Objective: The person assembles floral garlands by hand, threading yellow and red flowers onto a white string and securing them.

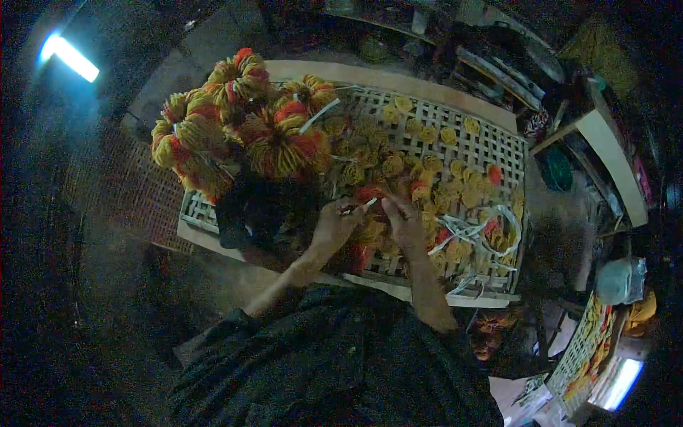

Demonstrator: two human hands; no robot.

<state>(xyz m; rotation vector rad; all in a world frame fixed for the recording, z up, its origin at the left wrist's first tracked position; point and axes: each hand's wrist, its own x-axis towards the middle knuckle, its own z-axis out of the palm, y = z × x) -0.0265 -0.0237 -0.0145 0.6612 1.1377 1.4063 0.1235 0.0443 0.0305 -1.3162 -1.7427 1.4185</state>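
Note:
My left hand (341, 219) pinches a short white strip (371, 202) that sticks out past its fingertips. Close to the strip's tip, my right hand (401, 216) has its fingers bent; dim light hides whether they hold anything. Just beyond the fingertips lie red discs (370, 193). Both hands are above a lattice tray (499, 147) strewn with yellow crinkled discs (394, 164) that look like raw crackers. Ring-shaped bundles of yellow and red discs (187, 125), tied with white strips, are heaped at the tray's left end.
Loose white plastic strips (483, 232) lie tangled on the tray's right side. A dark, unclear object (267, 213) is left of my hands. Wooden boards (613, 165) stand beyond the right edge, near a clear plastic bag (621, 280). Another lattice tray (573, 347) with discs is at lower right.

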